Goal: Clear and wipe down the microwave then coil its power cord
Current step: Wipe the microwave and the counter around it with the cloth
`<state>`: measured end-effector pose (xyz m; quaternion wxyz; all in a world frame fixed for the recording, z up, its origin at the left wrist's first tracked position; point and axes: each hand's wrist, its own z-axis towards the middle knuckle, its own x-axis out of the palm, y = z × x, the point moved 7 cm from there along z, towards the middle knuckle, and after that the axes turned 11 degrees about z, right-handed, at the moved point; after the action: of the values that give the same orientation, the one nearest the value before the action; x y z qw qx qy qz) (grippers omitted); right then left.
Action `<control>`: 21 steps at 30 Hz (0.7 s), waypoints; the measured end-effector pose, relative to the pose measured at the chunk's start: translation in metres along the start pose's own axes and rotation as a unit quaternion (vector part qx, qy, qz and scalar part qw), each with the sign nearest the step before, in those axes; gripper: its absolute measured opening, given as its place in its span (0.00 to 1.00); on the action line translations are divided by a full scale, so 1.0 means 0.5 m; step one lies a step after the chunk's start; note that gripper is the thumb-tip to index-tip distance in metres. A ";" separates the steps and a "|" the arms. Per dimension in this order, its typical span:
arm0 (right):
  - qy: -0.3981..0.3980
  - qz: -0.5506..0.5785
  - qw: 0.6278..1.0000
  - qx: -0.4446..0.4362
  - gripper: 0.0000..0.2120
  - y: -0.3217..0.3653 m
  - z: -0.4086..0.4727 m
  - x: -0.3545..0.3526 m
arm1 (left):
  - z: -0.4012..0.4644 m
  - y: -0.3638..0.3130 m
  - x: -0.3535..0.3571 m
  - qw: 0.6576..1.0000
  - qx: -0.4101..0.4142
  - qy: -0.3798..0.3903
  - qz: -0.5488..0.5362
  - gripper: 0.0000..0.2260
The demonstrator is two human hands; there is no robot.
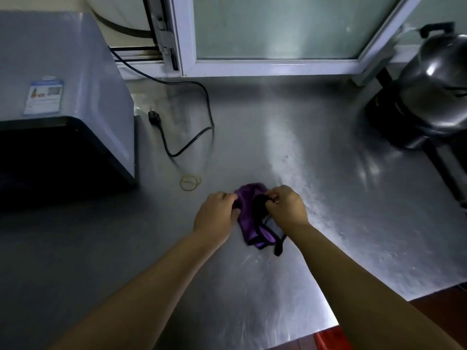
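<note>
The left hand (216, 215) is curled around the left side of a purple cloth (249, 218) with black trim, just below the middle of the frame, while the right hand (286, 207) is closed on the cloth's dark upper edge. The cloth is bunched between both hands over the steel countertop (316, 173). The microwave (63, 102) is seen at the upper left, a label (43, 97) stuck on its side. Its black power cord (202, 117) is trailed loosely across the counter right of it, ending in a plug (153, 116) lying beside the microwave. A rubber band (189, 182) lies just above the left hand. A metal kettle (434, 92) is set at the upper right.
</note>
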<state>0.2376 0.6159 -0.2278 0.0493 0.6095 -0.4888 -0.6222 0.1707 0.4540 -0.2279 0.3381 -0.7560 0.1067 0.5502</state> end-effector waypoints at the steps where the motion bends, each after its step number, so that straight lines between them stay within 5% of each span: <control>1: -0.008 0.019 1.000 0.002 0.09 -0.001 -0.005 -0.005 | 0.012 -0.010 0.002 1.000 -0.003 -0.005 0.007 0.16; 5: -0.046 0.099 0.994 0.028 0.10 -0.012 -0.021 -0.020 | 0.037 -0.016 0.014 0.997 -0.070 -0.020 -0.039 0.20; 9: -0.092 0.281 0.946 0.131 0.13 -0.049 -0.056 -0.038 | 0.039 -0.014 0.016 0.998 -0.051 0.007 -0.033 0.07; 12: -0.107 0.419 0.876 0.212 0.12 -0.072 -0.094 -0.042 | 0.032 -0.019 -0.006 0.988 -0.054 0.010 -0.146 0.02; 15: -0.087 0.579 0.772 0.247 0.08 -0.069 -0.127 -0.040 | 0.010 -0.037 -0.035 0.933 -0.068 0.041 -0.351 0.04; 18: -0.068 0.687 0.682 0.241 0.08 -0.049 -0.152 -0.047 | -0.008 -0.047 -0.082 0.913 -0.054 0.026 -0.404 0.04; 21: -0.046 0.653 0.734 0.182 0.05 -0.007 -0.169 -0.063 | -0.021 -0.051 -0.129 0.901 -0.045 -0.007 -0.430 0.04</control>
<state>0.3155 0.5921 -0.1893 0.3090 0.1092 -0.8721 -0.3634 0.1682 0.4527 -0.1578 0.5080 -0.7392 -0.2564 0.3603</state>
